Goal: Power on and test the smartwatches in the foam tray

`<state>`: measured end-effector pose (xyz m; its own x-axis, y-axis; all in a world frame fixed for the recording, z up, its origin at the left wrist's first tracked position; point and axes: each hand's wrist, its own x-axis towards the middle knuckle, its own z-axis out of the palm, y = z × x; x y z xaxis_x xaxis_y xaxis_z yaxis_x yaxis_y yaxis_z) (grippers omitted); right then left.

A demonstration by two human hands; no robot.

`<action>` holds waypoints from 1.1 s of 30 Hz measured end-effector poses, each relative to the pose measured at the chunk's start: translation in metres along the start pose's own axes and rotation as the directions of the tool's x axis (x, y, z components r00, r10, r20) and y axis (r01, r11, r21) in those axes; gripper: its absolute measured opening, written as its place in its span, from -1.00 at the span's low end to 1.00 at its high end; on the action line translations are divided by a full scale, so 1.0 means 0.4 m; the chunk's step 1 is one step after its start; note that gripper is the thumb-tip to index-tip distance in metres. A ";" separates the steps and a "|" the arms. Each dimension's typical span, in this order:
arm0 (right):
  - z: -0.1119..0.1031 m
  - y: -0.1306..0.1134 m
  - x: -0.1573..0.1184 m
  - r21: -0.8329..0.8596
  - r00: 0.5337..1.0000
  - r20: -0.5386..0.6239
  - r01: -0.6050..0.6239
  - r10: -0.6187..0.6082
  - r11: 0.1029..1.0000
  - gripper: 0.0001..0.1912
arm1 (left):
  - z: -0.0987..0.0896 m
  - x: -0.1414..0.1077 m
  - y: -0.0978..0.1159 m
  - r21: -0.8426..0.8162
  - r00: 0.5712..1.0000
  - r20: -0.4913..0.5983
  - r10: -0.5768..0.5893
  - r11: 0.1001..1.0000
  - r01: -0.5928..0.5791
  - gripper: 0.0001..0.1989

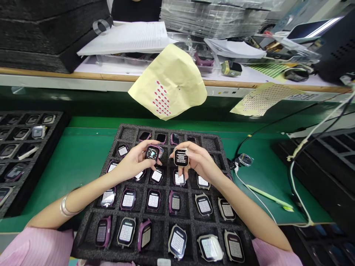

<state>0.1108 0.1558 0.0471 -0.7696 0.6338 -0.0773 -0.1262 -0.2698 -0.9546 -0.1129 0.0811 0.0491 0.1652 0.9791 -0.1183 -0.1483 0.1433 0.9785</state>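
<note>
Near the middle of the frame, you have a watch in each hand, both above the tray (pixel 129 133) that fills the lower centre. Your left hand (pixel 138 157) pinches the purple watch (pixel 152 152) by its sides, thumb and fingers parted only by the case; its screen shows a round dial. Your right hand (pixel 198 159) curls around the pale watch (pixel 181 158), the fingers closed in to its edges, with lines of text on its dark screen. How hard either hand squeezes, I cannot tell.

The step in hand looks like handling the two side by side, screens up, perhaps working or reading the pale one. Your thumb lies by that screen's upper right, though I cannot tell if it presses.

The next move, I judge, calls for a steady edge grip and fingertips off the glass. Lowering either would need care, since other watches (pixel 157 176) sit in cells just below your fingers.
</note>
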 end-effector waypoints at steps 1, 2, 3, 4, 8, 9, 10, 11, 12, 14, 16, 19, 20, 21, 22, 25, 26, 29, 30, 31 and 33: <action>0.000 -0.003 0.000 0.005 1.000 0.015 0.000 0.000 1.000 -0.75 | -0.002 0.000 -0.003 0.034 1.000 -0.007 -0.004 0.999 0.004 -0.50; 0.000 -0.006 -0.001 -0.007 1.000 0.028 0.000 0.000 1.000 -0.70 | -0.004 0.000 -0.006 0.072 1.000 -0.016 -0.008 0.997 0.010 -0.48; -0.002 -0.011 -0.002 -0.037 0.999 0.036 0.002 -0.001 0.999 -0.63 | -0.007 0.000 -0.009 0.114 1.000 -0.028 -0.010 0.993 0.013 -0.47; -0.007 -0.018 -0.005 -0.088 0.999 0.037 0.006 -0.003 0.996 -0.54 | -0.009 0.000 -0.011 0.158 0.999 -0.042 -0.006 0.987 0.012 -0.47; -0.078 -0.064 -0.027 -0.474 0.997 -0.070 -0.009 -0.027 0.880 -0.46 | -0.020 0.000 -0.016 0.330 0.988 -0.125 0.094 0.943 -0.048 -0.55; -0.111 -0.078 -0.033 -0.595 0.992 -0.120 -0.041 -0.039 0.802 -0.46 | -0.022 0.000 -0.016 0.354 0.984 -0.139 0.109 0.934 -0.053 -0.56; -0.149 -0.091 -0.040 -0.696 0.986 -0.162 -0.088 -0.036 0.712 -0.45 | -0.024 0.000 -0.016 0.366 0.982 -0.150 0.111 0.929 -0.049 -0.57; -0.188 -0.102 -0.045 -0.757 0.981 -0.193 -0.129 -0.031 0.641 -0.45 | -0.025 0.001 -0.016 0.369 0.982 -0.157 0.102 0.929 -0.038 -0.57; -0.226 -0.109 -0.049 -0.788 0.974 -0.223 -0.162 -0.030 0.594 -0.45 | -0.024 0.001 -0.015 0.365 0.983 -0.160 0.085 0.931 -0.021 -0.57; -0.292 -0.111 -0.052 -0.815 0.963 -0.265 -0.200 -0.042 0.544 -0.41 | -0.021 0.003 -0.012 0.354 0.986 -0.159 0.048 0.935 0.011 -0.56; -0.335 -0.097 -0.051 -0.810 0.962 -0.273 -0.230 -0.001 0.539 -0.36 | -0.016 0.004 -0.008 0.353 0.987 -0.156 0.030 0.935 0.027 -0.55; -0.367 -0.070 -0.053 -0.825 0.959 -0.282 -0.246 0.007 0.508 -0.31 | -0.009 0.004 -0.003 0.366 0.989 -0.147 0.032 0.930 0.024 -0.56; -0.373 -0.067 -0.057 -0.849 0.960 -0.280 -0.244 -0.009 0.470 -0.32 | -0.008 0.004 -0.002 0.368 0.989 -0.147 0.035 0.930 0.022 -0.56; -0.377 -0.068 -0.061 -0.882 0.964 -0.266 -0.234 -0.020 0.408 -0.34 | -0.008 0.003 -0.002 0.365 0.989 -0.146 0.030 0.931 0.025 -0.56; -0.381 -0.075 -0.066 -0.920 0.969 -0.244 -0.222 -0.028 0.322 -0.36 | -0.008 0.002 -0.002 0.361 0.989 -0.146 0.021 0.932 0.033 -0.55; -0.371 -0.116 -0.073 -0.982 0.980 -0.187 -0.187 -0.069 0.014 -0.40 | -0.013 0.002 -0.006 0.365 0.990 -0.143 0.006 0.930 0.048 -0.55; -0.358 -0.130 -0.069 -0.985 0.981 -0.171 -0.174 -0.091 -0.024 -0.45 | -0.015 0.002 -0.009 0.384 0.990 -0.142 0.023 0.923 0.033 -0.56; -0.296 -0.136 -0.028 -0.988 0.987 -0.123 -0.112 -0.104 0.111 -0.64 | -0.018 0.005 -0.018 0.480 0.982 -0.141 0.126 0.876 -0.043 -0.59; -0.273 -0.123 -0.006 -0.979 0.988 -0.123 -0.105 -0.094 0.174 -0.67 | -0.017 0.005 -0.021 0.517 0.978 -0.140 0.156 0.853 -0.062 -0.59; -0.253 -0.102 0.016 -0.969 0.985 -0.150 -0.128 -0.087 0.213 -0.72 | -0.016 0.004 -0.023 0.557 0.973 -0.140 0.183 0.827 -0.076 -0.58; -0.228 -0.051 0.059 -0.954 0.969 -0.216 -0.183 -0.121 0.237 -0.74 | -0.013 0.000 -0.024 0.636 0.959 -0.142 0.246 0.765 -0.102 -0.53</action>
<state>0.1525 0.2423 0.0387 -0.5953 0.8032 -0.0216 0.7083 0.5118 -0.4862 -0.1165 0.0806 0.0388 -0.0168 0.9945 0.1029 0.4896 -0.0816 0.8681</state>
